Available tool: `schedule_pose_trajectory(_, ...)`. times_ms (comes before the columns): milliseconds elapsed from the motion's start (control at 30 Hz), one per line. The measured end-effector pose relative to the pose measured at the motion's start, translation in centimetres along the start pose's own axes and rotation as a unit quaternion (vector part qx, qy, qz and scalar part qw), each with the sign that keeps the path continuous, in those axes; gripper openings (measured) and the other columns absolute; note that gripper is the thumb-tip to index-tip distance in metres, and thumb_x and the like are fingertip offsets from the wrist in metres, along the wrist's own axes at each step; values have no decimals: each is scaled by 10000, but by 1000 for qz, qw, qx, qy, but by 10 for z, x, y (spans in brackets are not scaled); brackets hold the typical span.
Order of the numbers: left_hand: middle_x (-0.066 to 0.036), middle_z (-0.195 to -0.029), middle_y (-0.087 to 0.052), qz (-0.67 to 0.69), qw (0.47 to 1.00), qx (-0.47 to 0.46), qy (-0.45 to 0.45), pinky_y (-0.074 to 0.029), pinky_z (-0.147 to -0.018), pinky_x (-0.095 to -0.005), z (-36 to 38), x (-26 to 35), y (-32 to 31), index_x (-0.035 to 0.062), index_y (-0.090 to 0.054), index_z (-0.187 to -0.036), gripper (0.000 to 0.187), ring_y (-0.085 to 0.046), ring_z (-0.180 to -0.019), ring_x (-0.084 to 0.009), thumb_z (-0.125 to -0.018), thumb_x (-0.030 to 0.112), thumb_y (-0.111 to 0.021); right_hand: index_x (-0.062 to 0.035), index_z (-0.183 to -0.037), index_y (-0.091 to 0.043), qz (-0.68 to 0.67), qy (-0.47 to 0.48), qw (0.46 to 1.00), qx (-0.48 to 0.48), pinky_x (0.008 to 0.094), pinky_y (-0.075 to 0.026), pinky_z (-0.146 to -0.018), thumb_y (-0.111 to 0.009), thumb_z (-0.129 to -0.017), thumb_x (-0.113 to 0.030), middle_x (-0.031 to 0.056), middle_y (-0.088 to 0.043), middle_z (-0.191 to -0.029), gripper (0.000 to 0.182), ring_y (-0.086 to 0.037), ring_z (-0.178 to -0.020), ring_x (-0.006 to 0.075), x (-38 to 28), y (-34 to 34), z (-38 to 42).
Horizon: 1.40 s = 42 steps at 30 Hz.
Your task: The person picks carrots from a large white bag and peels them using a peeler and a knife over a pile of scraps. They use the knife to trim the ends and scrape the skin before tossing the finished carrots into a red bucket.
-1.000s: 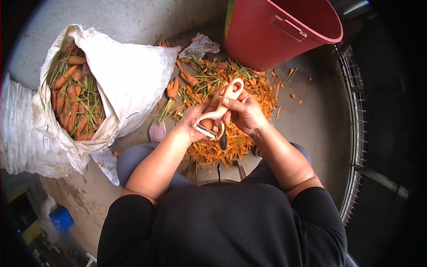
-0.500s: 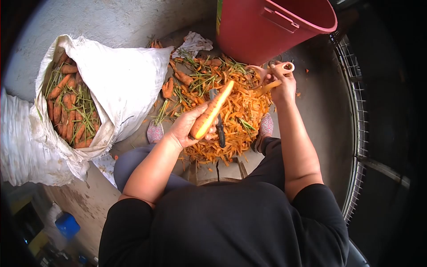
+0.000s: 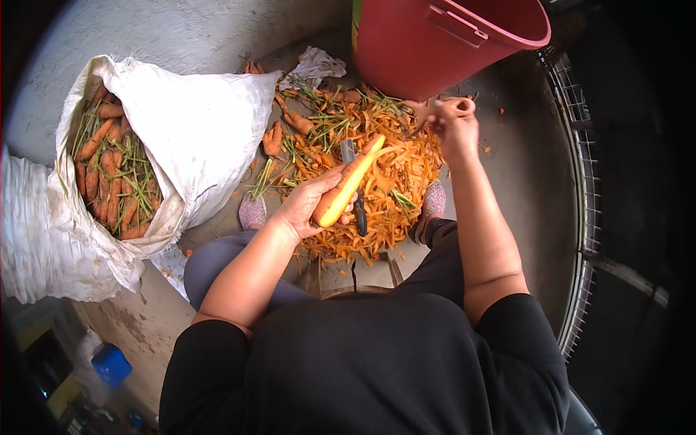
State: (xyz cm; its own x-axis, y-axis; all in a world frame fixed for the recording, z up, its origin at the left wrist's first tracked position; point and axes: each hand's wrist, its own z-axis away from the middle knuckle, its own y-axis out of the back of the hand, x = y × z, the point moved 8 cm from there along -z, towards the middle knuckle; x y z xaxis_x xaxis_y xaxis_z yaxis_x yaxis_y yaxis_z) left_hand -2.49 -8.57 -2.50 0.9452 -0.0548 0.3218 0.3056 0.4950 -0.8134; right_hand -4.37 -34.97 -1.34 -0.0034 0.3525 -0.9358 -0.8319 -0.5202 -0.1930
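Note:
A partly peeled carrot lies in my left hand, its bright stripe facing up and its thin end pointing up and right. My right hand is closed round a pinkish peeler, near the red bucket and right of the carrot's tip. Motion blurs the peeler's front part. Beneath the carrot, a knife with a black handle rests on a wide heap of orange peelings. Whole carrots and green stalks lie at the heap's upper left.
A white sack on the left holds many unpeeled carrots. The red bucket stands behind the heap. My feet flank the peelings. Metal mesh curves along the right; a blue object is at the lower left.
The right hand has shifted slightly up and left with the peeler. A peel strip that hung by it no longer shows there. The carrot has turned slightly in the left hand.

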Motion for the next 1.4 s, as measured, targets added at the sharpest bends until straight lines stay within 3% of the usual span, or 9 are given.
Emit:
schedule_pose_trajectory(267,-119,-902,-539,29,999,-31,2,-467,-515,-271,-10,3,3,91,-422,-1184,348,-548,-728,-168,-919,305,-350,-12,-867,-525,-39,-167,895,-411,233,-477,-426,-647,-723,-14,90,-602,-690,189,-588,-504,146,19,-114,131)
schedule_pose_trajectory(400,-127,-939,-522,62,997,-33,18,-453,-546,-266,-7,-7,11,87,-403,-1197,371,-511,-740,-174,-911,322,-374,-4,-856,-508,-25,-155,928,-337,236,-503,-472,-621,-758,-26,83,-590,-701,151,-578,-516,137,29,-91,88)
schedule_pose_trajectory(533,-93,-902,-500,0,1000,-9,26,-445,-553,-269,0,-4,1,128,-375,-1236,404,-497,-752,-174,-894,339,-417,7,-906,-468,-17,-28,999,17,233,-499,-478,-587,-762,-2,78,-561,-719,187,-557,-529,125,10,11,-8)
schedule_pose_trajectory(633,-93,-924,-485,22,1000,-10,20,-445,-565,-266,0,3,5,161,-349,-1261,407,-483,-762,-171,-900,339,-413,-3,-887,-480,-69,-21,996,-49,231,-492,-472,-591,-757,-6,83,-561,-716,172,-556,-526,121,3,-13,9)
schedule_pose_trajectory(800,-122,-885,-532,15,999,21,-26,-479,-509,-270,-6,9,8,46,-413,-1175,365,-560,-724,-195,-919,303,-370,-15,-882,-532,-31,-137,890,-433,234,-480,-443,-637,-761,-53,87,-600,-697,165,-577,-491,142,16,-117,129)
schedule_pose_trajectory(867,-136,-874,-552,22,998,-60,-14,-487,-490,-271,-9,5,3,9,-431,-1134,370,-582,-707,-207,-921,297,-341,-14,-886,-532,-8,-169,883,-438,234,-481,-438,-660,-749,-62,86,-601,-687,194,-574,-477,139,37,-117,137)
schedule_pose_trajectory(1133,-78,-892,-478,33,999,0,18,-439,-549,-273,-3,-3,13,178,-357,-1259,388,-477,-746,-190,-894,293,-427,-46,-902,-406,10,5,997,80,230,-494,-453,-589,-774,-6,100,-549,-712,226,-559,-506,139,8,22,-13)
schedule_pose_trajectory(1267,-106,-910,-500,70,997,29,10,-446,-539,-265,-6,2,26,132,-368,-1245,394,-497,-713,-182,-894,299,-431,-24,-886,-512,-65,-24,986,-150,244,-471,-437,-606,-760,-44,90,-574,-707,158,-542,-489,130,-3,-57,42)
schedule_pose_trajectory(1400,-134,-884,-548,-11,1000,-2,-21,-500,-548,-279,-11,5,25,0,-432,-1152,376,-562,-720,-194,-904,280,-391,-12,-876,-530,-40,-183,882,-432,219,-475,-438,-632,-753,-36,91,-610,-697,161,-581,-491,138,29,-122,134)
